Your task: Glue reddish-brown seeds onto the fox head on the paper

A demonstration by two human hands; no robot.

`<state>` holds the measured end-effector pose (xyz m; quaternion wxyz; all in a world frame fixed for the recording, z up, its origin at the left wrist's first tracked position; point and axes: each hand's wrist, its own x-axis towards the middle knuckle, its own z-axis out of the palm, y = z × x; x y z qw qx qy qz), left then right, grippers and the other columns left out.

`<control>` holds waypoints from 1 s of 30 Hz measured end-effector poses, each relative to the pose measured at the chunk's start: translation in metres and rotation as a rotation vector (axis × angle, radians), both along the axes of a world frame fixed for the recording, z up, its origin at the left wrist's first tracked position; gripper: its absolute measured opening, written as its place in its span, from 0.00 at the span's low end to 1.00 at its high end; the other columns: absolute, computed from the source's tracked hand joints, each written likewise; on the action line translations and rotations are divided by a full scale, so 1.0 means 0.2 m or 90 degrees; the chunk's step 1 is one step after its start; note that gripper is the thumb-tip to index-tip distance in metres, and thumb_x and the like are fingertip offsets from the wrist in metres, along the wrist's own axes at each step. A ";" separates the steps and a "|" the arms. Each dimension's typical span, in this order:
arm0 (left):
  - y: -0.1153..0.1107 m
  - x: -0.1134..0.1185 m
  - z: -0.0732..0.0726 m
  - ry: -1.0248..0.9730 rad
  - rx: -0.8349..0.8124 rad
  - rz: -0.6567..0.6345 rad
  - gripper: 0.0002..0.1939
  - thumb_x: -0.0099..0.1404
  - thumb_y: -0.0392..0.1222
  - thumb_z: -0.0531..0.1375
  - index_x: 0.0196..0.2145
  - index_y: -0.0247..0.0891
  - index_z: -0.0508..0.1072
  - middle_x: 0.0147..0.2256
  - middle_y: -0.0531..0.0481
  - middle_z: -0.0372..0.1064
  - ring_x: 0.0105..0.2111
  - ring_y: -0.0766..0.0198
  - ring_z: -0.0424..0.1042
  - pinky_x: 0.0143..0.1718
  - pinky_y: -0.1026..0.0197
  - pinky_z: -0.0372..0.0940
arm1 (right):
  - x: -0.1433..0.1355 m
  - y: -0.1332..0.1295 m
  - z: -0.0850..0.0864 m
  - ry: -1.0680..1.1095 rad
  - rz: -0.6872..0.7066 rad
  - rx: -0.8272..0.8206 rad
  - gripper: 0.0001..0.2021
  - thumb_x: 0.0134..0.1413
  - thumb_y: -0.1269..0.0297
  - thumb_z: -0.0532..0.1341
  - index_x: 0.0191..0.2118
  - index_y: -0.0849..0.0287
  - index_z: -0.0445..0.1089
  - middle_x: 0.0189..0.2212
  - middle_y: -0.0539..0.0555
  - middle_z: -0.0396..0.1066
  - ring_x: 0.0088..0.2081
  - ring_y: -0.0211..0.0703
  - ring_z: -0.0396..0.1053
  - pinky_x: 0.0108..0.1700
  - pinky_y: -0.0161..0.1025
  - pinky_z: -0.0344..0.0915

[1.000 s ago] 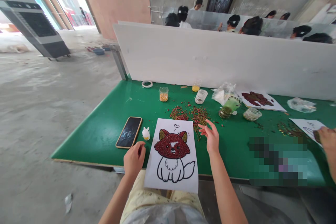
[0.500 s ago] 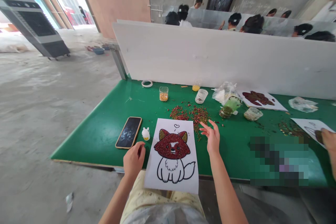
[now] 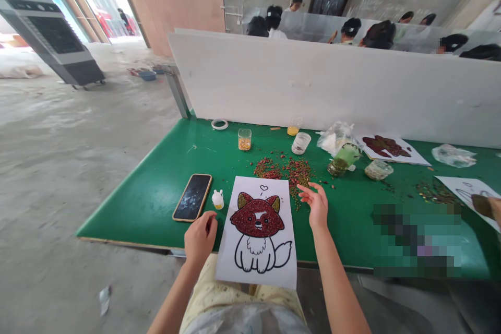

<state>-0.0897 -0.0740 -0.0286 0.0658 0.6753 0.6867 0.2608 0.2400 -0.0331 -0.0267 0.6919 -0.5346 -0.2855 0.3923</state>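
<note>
A sheet of paper point(image 3: 285, 266) with a line drawing of a fox hangs partly over the table's front edge. The fox's head point(image 3: 256, 214) is covered in dark red grains, with green-brown ones in the ears; its body and tail are plain white. My left hand point(image 3: 201, 237) rests at the edge left of the sheet, fingers curled in a loose fist with nothing visible in them. A small white bottle point(image 3: 218, 200) stands just beyond it. To the right of the sheet, my right hand point(image 3: 316, 203) is open, fingers apart, beside loose red and green beans point(image 3: 298, 172).
A phone point(image 3: 192, 197) lies on the left. Farther back are a tape roll point(image 3: 219, 124), a jar of orange kernels point(image 3: 245, 141), a white-rimmed cup point(image 3: 301, 143) and a tipped green jar point(image 3: 344, 159). A co-worker's hand point(image 3: 495, 209) works on another sheet at right. A white board point(image 3: 313, 88) closes the back.
The fingers of my right hand have bent slightly lower. At far right, the co-worker's hand has shifted right, out towards the picture's edge. My left hand and the sheet stay put.
</note>
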 end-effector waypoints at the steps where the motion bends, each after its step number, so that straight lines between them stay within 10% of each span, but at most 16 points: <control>1: 0.00 0.00 0.00 0.000 0.000 0.000 0.10 0.64 0.42 0.51 0.35 0.40 0.72 0.28 0.54 0.73 0.27 0.66 0.71 0.28 0.67 0.57 | 0.00 0.00 -0.01 -0.001 -0.001 0.004 0.12 0.44 0.64 0.55 0.39 0.59 0.62 0.32 0.54 0.77 0.26 0.37 0.70 0.26 0.32 0.63; 10: 0.00 0.00 0.00 -0.007 -0.008 -0.006 0.10 0.65 0.42 0.50 0.36 0.41 0.71 0.29 0.54 0.74 0.28 0.65 0.71 0.29 0.66 0.58 | 0.00 0.10 -0.03 -0.280 0.056 0.011 0.12 0.55 0.57 0.55 0.40 0.59 0.65 0.27 0.51 0.72 0.22 0.36 0.68 0.26 0.35 0.66; 15: 0.00 -0.01 -0.01 -0.010 -0.005 -0.012 0.11 0.65 0.42 0.49 0.36 0.40 0.71 0.30 0.53 0.74 0.28 0.65 0.72 0.29 0.66 0.58 | -0.01 0.31 0.00 -0.621 0.173 0.041 0.16 0.59 0.69 0.43 0.44 0.58 0.66 0.40 0.57 0.72 0.38 0.41 0.72 0.41 0.41 0.68; 30: -0.01 0.00 0.00 -0.014 -0.006 -0.012 0.12 0.66 0.43 0.48 0.36 0.40 0.71 0.29 0.52 0.74 0.28 0.64 0.71 0.30 0.65 0.59 | -0.07 0.66 0.04 -0.940 0.253 -0.098 0.07 0.52 0.71 0.59 0.26 0.57 0.70 0.33 0.55 0.67 0.40 0.44 0.64 0.36 0.36 0.59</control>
